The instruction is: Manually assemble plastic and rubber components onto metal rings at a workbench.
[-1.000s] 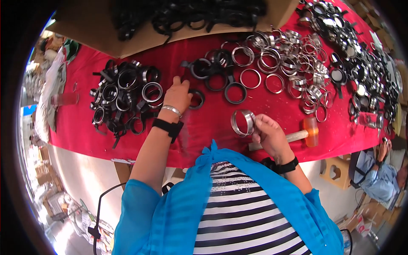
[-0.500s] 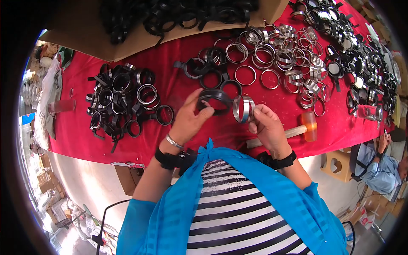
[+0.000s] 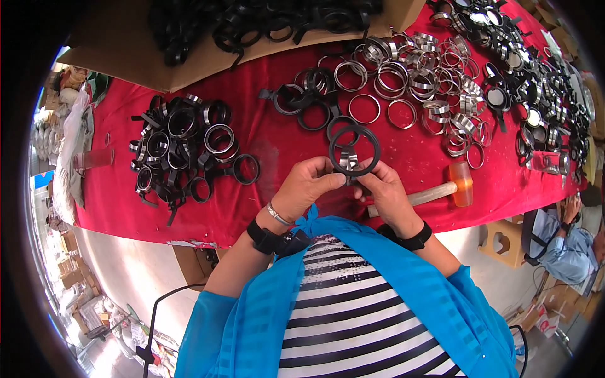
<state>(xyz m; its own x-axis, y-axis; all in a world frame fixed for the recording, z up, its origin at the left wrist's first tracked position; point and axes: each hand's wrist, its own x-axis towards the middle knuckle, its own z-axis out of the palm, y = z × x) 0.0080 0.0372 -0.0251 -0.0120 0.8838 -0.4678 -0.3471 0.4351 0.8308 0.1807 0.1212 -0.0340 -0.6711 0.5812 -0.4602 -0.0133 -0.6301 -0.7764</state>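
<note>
A black ring (image 3: 377, 150) stands tilted up in front of me, gripped at its lower left edge by my left hand (image 3: 312, 190), thumb and fingers pinched. A shiny metal ring (image 3: 348, 157) shows through its opening, partly hidden behind the black rim. My right hand (image 3: 387, 194) is closed at the lower right, where the two rings meet; its fingertips are partly covered. Whether the metal ring is seated in the black one, I cannot tell. Beside my right hand lies a mallet (image 3: 462, 184) with an orange head and wooden handle.
Black rings with metal inserts (image 3: 183, 123) form a pile at left. Loose metal rings (image 3: 391, 79) spread across the far middle, near several black rings (image 3: 313, 116). A cardboard box (image 3: 183, 74) of black parts stands at the back. More black pieces (image 3: 498, 97) cover the far right, where another person (image 3: 561, 246) sits.
My hands have come together, the left moving right and slightly nearer me. The black ring has turned up to face me, and the metal ring now sits behind or within it.
</note>
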